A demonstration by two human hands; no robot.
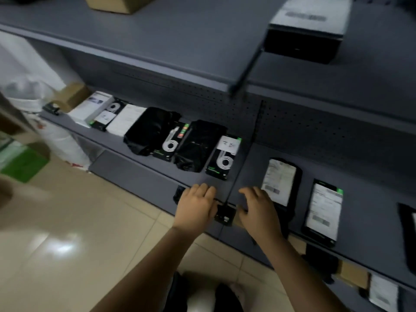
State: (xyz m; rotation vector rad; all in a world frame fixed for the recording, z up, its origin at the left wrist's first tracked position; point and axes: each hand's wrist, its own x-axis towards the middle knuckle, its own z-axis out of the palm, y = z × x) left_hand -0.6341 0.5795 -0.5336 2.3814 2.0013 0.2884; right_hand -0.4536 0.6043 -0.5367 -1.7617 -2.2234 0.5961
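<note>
Left hand: our left hand (pixel 195 207) lies palm down at lower centre of the frame, fingers close together and nearly straight, resting on the front lip of the middle shelf (pixel 135 176).
Left thumb: it is hidden under the hand, so we cannot tell whether it touches anything.
Right hand: our right hand (pixel 258 210) sits just right of the left one, fingers spread wide and loosely bent over the shelf edge, gripping nothing we can see.
Small black piece: the small black piece (pixel 225 216) sits on the shelf's front edge between our two hands, touching the thumb side of the left hand and just beside the right thumb.
Second black bit: another small black bit (pixel 179 194) shows on the same edge, partly hidden by the left hand's outer side.
Above the hands: a black cable packet (pixel 221 158) lies on the shelf beside a glossy black pouch (pixel 198 149).
Right of the hands: a labelled black parcel (pixel 281 181) lies near our right fingers, with a second labelled packet (pixel 324 210) further right.
Upper right: a black box (pixel 306 30) stands on the top shelf (pixel 180 41).
Lower left: we see a shiny tiled floor (pixel 78 233).
</note>
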